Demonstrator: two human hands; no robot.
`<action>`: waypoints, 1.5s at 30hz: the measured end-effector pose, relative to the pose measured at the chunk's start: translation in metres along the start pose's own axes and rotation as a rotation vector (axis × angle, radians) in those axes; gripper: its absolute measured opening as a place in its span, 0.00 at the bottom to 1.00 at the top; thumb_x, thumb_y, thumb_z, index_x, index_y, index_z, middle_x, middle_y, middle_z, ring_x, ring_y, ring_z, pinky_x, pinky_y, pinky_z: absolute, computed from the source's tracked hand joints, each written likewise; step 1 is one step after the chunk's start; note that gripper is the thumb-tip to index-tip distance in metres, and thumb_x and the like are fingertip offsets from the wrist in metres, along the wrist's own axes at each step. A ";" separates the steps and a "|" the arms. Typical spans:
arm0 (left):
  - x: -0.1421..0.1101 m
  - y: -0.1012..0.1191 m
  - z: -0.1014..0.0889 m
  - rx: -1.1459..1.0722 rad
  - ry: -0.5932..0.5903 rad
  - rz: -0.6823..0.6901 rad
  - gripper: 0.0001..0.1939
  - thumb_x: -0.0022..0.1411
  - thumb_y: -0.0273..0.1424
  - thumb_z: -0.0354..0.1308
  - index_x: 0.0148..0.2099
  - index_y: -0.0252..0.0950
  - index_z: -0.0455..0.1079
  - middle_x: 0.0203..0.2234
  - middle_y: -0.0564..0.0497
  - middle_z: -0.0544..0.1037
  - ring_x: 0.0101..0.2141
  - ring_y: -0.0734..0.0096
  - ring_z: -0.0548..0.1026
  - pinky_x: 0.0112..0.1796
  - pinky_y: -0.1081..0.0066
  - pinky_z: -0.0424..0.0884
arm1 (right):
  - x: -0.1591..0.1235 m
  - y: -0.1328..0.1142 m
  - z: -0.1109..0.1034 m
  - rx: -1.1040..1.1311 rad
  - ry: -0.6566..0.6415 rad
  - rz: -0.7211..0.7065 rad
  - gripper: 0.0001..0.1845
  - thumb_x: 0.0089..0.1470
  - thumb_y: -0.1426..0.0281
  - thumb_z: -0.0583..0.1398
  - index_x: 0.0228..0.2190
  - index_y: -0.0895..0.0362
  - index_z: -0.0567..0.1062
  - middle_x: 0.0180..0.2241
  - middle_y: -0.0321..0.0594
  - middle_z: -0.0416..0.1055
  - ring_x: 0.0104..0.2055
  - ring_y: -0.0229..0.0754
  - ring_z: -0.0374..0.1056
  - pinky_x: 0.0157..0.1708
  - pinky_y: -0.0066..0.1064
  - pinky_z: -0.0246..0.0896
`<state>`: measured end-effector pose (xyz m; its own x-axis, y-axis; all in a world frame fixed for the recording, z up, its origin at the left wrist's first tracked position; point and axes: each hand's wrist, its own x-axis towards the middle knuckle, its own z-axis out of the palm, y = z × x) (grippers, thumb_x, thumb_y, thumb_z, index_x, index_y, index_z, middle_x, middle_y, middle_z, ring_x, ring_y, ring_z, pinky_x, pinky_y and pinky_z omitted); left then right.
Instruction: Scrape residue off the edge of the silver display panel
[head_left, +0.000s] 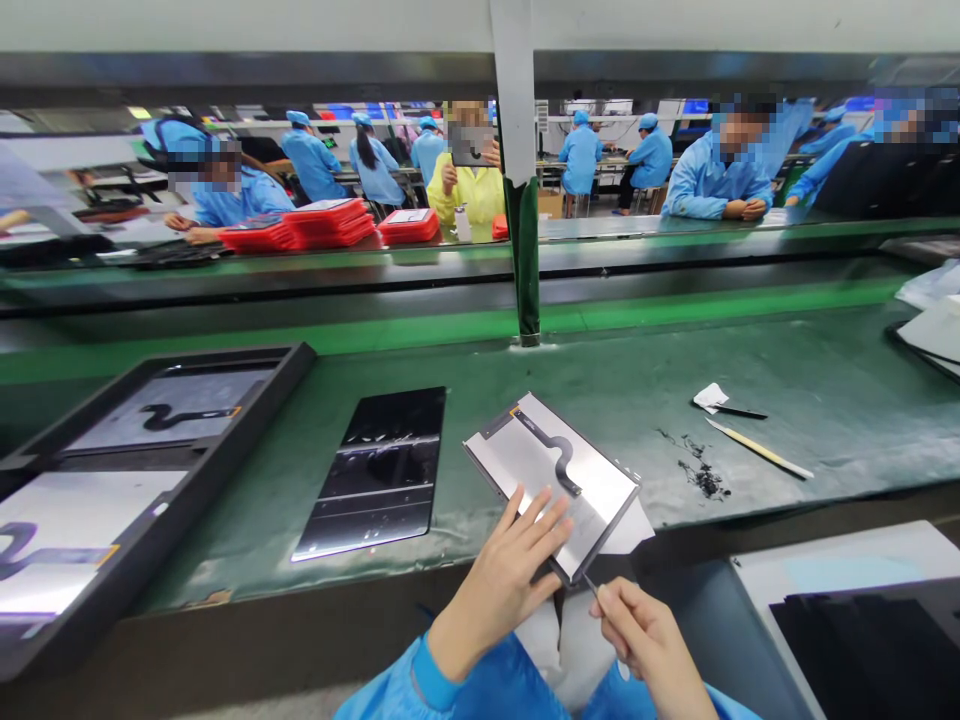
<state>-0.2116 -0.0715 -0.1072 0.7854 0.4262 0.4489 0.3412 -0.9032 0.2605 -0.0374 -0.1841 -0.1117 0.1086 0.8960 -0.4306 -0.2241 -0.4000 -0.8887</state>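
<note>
A silver display panel (551, 478) with a black flex cable (553, 452) on its back lies tilted at the near edge of the green bench. My left hand (501, 580) rests on its near corner with fingers spread flat, holding it down. My right hand (645, 635) is pinched around a thin metal tool (591, 585) whose tip touches the panel's near edge.
A black glass panel (382, 470) lies left of the silver one. A black tray (127, 480) at the left holds more panels. Black scraps (701, 475), a flat stick (757, 450) and a black pen-like tool (739, 411) lie to the right. Other workers sit beyond the conveyor.
</note>
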 end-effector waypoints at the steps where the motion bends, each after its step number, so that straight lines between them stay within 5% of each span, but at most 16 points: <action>1: 0.000 0.000 0.000 0.000 0.000 0.000 0.31 0.61 0.19 0.57 0.65 0.33 0.57 0.61 0.38 0.69 0.65 0.52 0.59 0.62 0.39 0.57 | -0.001 0.000 0.000 0.001 0.005 -0.001 0.34 0.44 0.36 0.61 0.25 0.57 0.72 0.15 0.25 0.49 0.18 0.30 0.38 0.17 0.27 0.31; 15: 0.000 0.000 0.000 -0.011 -0.004 -0.003 0.32 0.61 0.19 0.57 0.65 0.33 0.57 0.61 0.38 0.68 0.66 0.53 0.58 0.63 0.41 0.55 | 0.005 -0.001 -0.006 -0.017 -0.032 -0.039 0.33 0.47 0.37 0.61 0.25 0.57 0.73 0.15 0.25 0.49 0.18 0.31 0.39 0.18 0.28 0.31; 23: 0.000 0.000 -0.002 -0.022 -0.017 -0.002 0.32 0.60 0.18 0.57 0.65 0.32 0.57 0.61 0.38 0.68 0.66 0.52 0.57 0.63 0.39 0.54 | 0.007 -0.027 -0.032 -0.040 0.107 -0.132 0.29 0.53 0.42 0.60 0.27 0.57 0.74 0.18 0.26 0.45 0.21 0.33 0.38 0.19 0.28 0.32; 29: -0.001 0.001 -0.002 -0.025 -0.017 -0.014 0.34 0.61 0.19 0.58 0.67 0.35 0.54 0.61 0.38 0.68 0.66 0.52 0.57 0.63 0.41 0.52 | 0.008 -0.029 -0.034 -0.145 0.073 -0.180 0.31 0.53 0.41 0.59 0.27 0.57 0.75 0.18 0.27 0.50 0.21 0.34 0.45 0.20 0.28 0.41; 32: 0.003 0.005 -0.013 -0.042 -0.060 -0.035 0.34 0.63 0.28 0.62 0.68 0.36 0.53 0.62 0.37 0.67 0.66 0.50 0.57 0.63 0.40 0.53 | 0.009 -0.032 -0.038 -0.238 0.127 -0.248 0.29 0.53 0.42 0.59 0.26 0.56 0.74 0.19 0.29 0.54 0.23 0.36 0.50 0.23 0.29 0.49; 35: 0.019 0.011 -0.030 -0.093 -0.113 -0.055 0.30 0.63 0.41 0.64 0.62 0.38 0.61 0.62 0.38 0.68 0.65 0.47 0.58 0.62 0.41 0.56 | 0.008 -0.037 -0.046 -0.350 0.184 -0.313 0.25 0.57 0.46 0.57 0.28 0.55 0.74 0.22 0.32 0.60 0.26 0.39 0.57 0.26 0.29 0.54; 38: 0.052 0.015 -0.036 -0.157 -0.046 -0.086 0.11 0.69 0.34 0.57 0.52 0.39 0.68 0.49 0.47 0.79 0.56 0.55 0.73 0.63 0.46 0.58 | 0.008 -0.040 -0.054 -0.449 0.221 -0.373 0.21 0.61 0.50 0.56 0.32 0.54 0.76 0.24 0.35 0.67 0.28 0.41 0.63 0.27 0.28 0.57; 41: 0.090 0.018 -0.027 -0.260 -0.024 -0.149 0.07 0.65 0.32 0.61 0.45 0.39 0.71 0.34 0.53 0.80 0.39 0.64 0.79 0.54 0.56 0.70 | 0.007 -0.041 -0.059 -0.525 0.257 -0.437 0.19 0.62 0.53 0.55 0.35 0.53 0.77 0.29 0.38 0.74 0.30 0.43 0.68 0.29 0.28 0.60; 45: 0.127 0.024 -0.009 -0.341 -0.063 -0.147 0.03 0.60 0.32 0.66 0.35 0.41 0.75 0.34 0.52 0.76 0.39 0.64 0.74 0.42 0.63 0.72 | 0.005 -0.041 -0.062 -0.590 0.340 -0.505 0.17 0.64 0.55 0.54 0.34 0.51 0.77 0.29 0.37 0.76 0.29 0.43 0.71 0.29 0.28 0.61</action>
<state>-0.1084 -0.0390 -0.0363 0.7746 0.5363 0.3351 0.2690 -0.7590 0.5929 0.0324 -0.1754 -0.0865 0.3663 0.9251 0.0999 0.4611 -0.0872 -0.8831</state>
